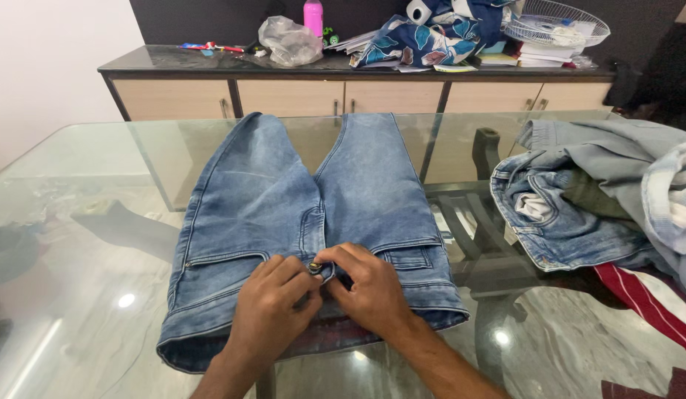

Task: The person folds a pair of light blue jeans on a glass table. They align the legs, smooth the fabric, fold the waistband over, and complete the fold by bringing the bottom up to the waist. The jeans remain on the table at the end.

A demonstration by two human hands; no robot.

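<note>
A pair of light blue jeans lies flat on the glass table, waist toward me and legs pointing away. My left hand and my right hand meet at the middle of the waistband. Both pinch the denim around the metal waist button, the left from the left side and the right from the right. The fly below the button is covered by my fingers.
A heap of clothes, mostly denim with a red striped piece, lies on the table's right side. Behind the table stands a low sideboard carrying a pink bottle, a plastic bag, patterned cloth and a white wire basket.
</note>
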